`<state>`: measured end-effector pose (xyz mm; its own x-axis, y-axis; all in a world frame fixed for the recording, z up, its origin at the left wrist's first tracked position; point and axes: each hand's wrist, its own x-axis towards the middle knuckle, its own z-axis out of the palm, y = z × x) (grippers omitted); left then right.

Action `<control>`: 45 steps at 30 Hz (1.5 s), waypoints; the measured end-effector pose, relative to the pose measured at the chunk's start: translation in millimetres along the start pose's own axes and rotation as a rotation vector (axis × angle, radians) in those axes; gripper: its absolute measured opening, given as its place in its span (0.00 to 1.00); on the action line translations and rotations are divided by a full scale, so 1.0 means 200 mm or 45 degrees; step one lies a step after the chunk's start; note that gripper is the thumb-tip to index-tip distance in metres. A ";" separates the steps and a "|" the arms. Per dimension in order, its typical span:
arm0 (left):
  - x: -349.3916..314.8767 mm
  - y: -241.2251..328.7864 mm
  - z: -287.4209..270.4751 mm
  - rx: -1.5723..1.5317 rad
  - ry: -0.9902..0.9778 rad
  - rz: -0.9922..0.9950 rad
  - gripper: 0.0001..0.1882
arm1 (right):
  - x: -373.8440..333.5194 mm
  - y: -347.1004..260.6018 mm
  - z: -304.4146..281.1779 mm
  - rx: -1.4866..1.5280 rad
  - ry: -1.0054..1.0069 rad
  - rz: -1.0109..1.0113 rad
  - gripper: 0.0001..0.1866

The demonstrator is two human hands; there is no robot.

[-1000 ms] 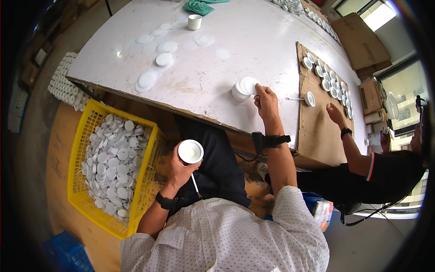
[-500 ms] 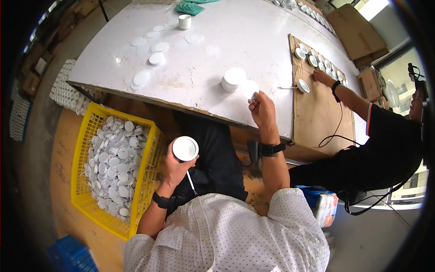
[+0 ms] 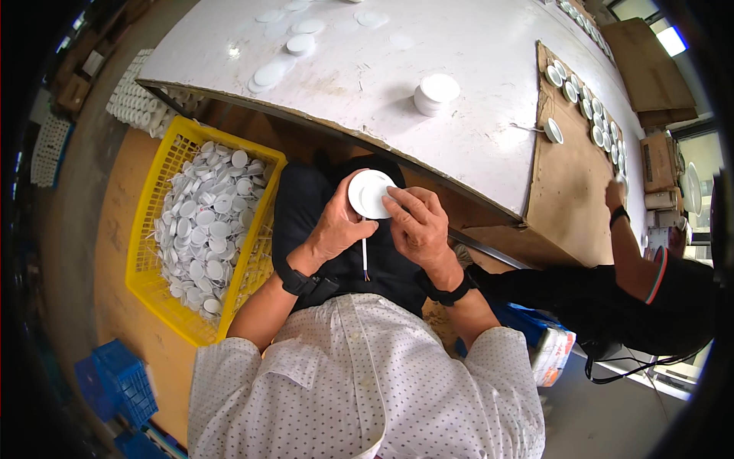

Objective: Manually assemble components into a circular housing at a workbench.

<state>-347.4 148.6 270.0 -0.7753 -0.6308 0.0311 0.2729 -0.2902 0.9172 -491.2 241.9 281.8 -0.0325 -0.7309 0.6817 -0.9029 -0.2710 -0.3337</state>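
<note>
Left hand grips white round fixture above black-trousered lap, face up; right hand holds thin white disc against it. Straight white cable points at dotted shirt.

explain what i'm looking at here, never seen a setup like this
No machine here: these are a person's own left hand and right hand, seen from a wide fisheye camera on their head, looking down, so straight edges look bent. The left hand holds a round white fitting, its cable hanging below; the right hand's fingers touch a thin white disc over it. On the white table are loose discs, a white stack and cardboard bearing more fittings, with a co-worker's hand near them. A yellow basket of white round parts stands at the left.
</note>
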 end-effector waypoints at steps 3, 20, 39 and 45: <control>-0.02 -0.01 -0.02 -0.011 -0.031 -0.036 0.32 | -0.01 -0.01 0.03 -0.003 -0.050 -0.043 0.26; 0.00 -0.03 0.02 0.125 0.227 -0.079 0.22 | -0.04 0.02 0.10 -0.066 0.036 -0.070 0.20; -0.08 -0.06 -0.71 0.484 1.027 -0.159 0.20 | 0.18 1.03 -0.54 -0.728 0.295 0.704 0.25; -0.54 -0.10 -1.33 0.195 1.423 -0.352 0.17 | 0.04 1.59 -0.80 -0.633 0.195 1.568 0.40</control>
<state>-118.5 30.9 142.7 0.1580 -0.8653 -0.4757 0.0422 -0.4754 0.8788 -847.1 250.9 285.3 -0.9512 -0.2462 0.1861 -0.3082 0.7890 -0.5315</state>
